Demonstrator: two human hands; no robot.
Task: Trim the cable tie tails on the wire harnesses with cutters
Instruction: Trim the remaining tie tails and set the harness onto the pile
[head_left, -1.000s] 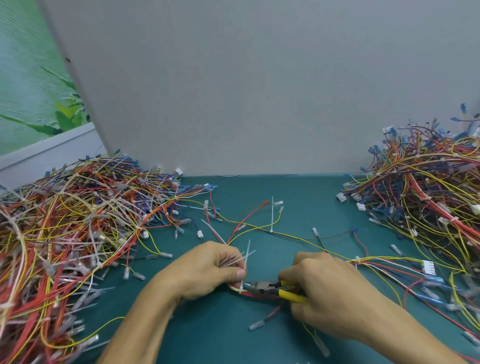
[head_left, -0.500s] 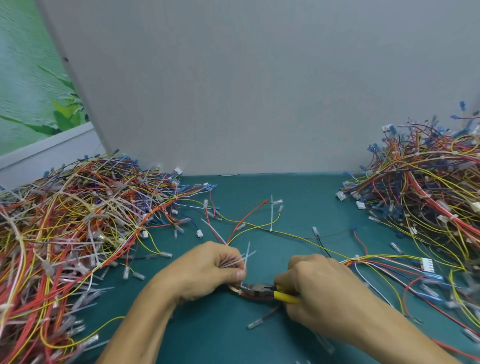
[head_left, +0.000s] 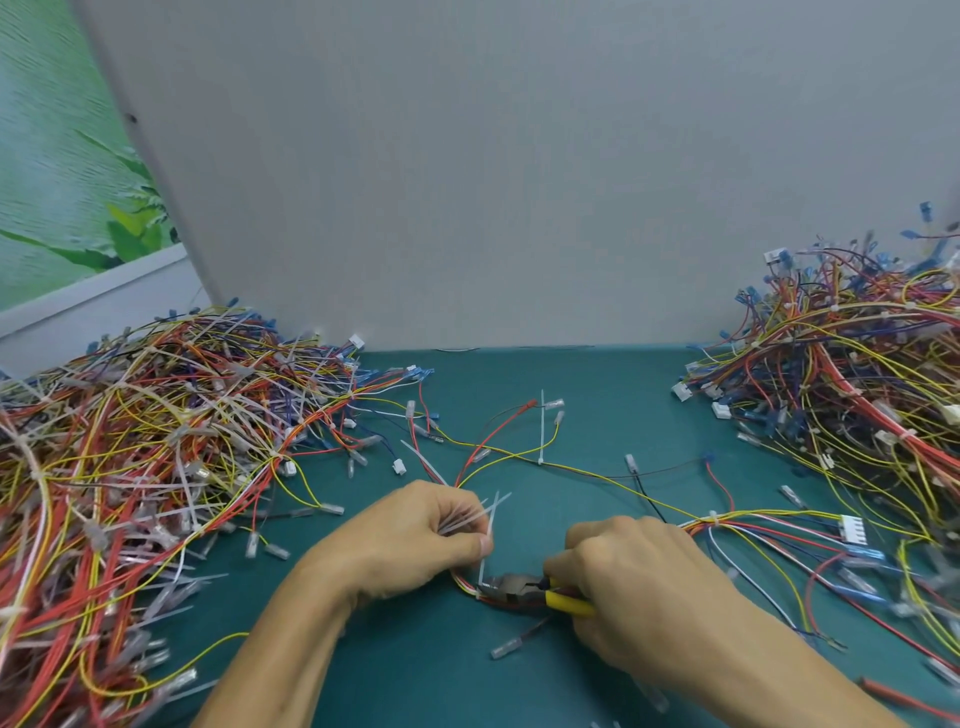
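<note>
A cut is in hand: the yellow-handled cutters (head_left: 514, 588) are grasped in the right hand (head_left: 634, 587), fingers curled round the handles, and the nose is set against the base of an upright white cable tie tail (head_left: 482, 571), low on the green mat (head_left: 597, 405) between the two hands. Whether the blades are closed on the tail cannot be told. The tail is pinched between thumb and fingers of the left hand (head_left: 410, 540), in which a small sheaf of loose white tails (head_left: 467, 517) is also gripped. The wire harness (head_left: 698, 526) being worked is laid across the mat, running from under the cutters out to a white connector (head_left: 854, 530) on the right. Another long tail (head_left: 542, 426) is seen standing on a branch farther back, so more trimming on this harness is judged to be left. A squeeze flush to the tie head is called for next, with the wires kept out of the blades. Large heaps of harnesses are seen at the left (head_left: 130, 441) and right (head_left: 857, 374). No brand, label or writing can be read.
</note>
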